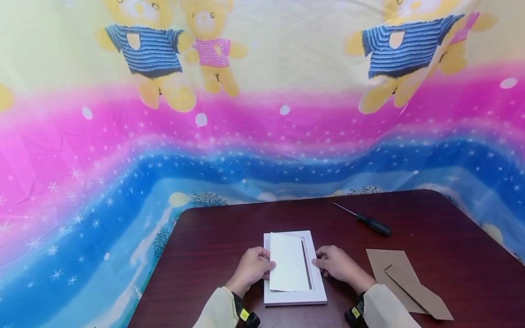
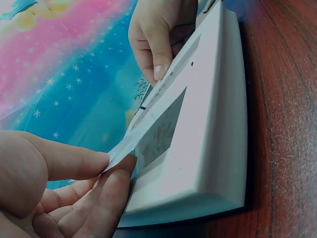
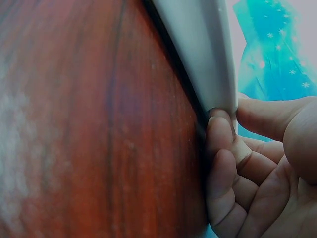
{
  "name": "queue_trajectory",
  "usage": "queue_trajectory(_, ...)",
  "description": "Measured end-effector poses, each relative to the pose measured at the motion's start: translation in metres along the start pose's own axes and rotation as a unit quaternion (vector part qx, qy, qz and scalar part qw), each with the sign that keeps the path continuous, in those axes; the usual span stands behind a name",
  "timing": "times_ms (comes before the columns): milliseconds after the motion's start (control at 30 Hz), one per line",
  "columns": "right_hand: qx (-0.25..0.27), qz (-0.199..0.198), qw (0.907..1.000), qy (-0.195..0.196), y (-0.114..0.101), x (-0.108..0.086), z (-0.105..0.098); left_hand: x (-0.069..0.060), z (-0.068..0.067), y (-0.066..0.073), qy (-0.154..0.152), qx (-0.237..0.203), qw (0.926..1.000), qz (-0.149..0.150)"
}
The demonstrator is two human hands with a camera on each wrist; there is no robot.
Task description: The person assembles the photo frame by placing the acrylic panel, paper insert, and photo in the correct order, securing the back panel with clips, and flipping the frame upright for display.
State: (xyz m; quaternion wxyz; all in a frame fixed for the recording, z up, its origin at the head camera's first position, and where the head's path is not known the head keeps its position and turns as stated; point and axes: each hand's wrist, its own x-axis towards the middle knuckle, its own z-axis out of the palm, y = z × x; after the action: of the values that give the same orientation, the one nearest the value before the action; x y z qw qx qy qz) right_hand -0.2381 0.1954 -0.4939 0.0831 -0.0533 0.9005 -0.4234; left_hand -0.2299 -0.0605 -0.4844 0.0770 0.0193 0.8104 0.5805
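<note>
Head view: left hand (image 1: 251, 269) pinches thin white sheet (image 1: 287, 264), right hand (image 1: 338, 264) grips smooth rectangular frame (image 1: 295, 298); long axes point away.

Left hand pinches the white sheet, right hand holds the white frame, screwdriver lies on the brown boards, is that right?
No, the screwdriver lies on the table, beyond the brown boards; see the head view. The left hand pinches the white sheet, the right hand holds the white frame.
</note>
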Motion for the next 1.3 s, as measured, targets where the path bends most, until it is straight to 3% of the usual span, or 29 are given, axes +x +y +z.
queue_trajectory(200,0.003,0.001,1.0,-0.001,0.001,0.0,0.0,-0.001,0.002,0.002,0.006,0.024,0.9996,0.014)
queue_trajectory(767,0.001,-0.015,0.9999,-0.001,0.001,0.0,0.0,0.0,0.005,0.008,0.02,0.094,0.9953,0.004)
queue_trajectory(1300,0.0,-0.007,1.0,-0.001,0.002,0.001,0.0,-0.002,0.006,0.013,0.034,0.194,0.9804,0.012)
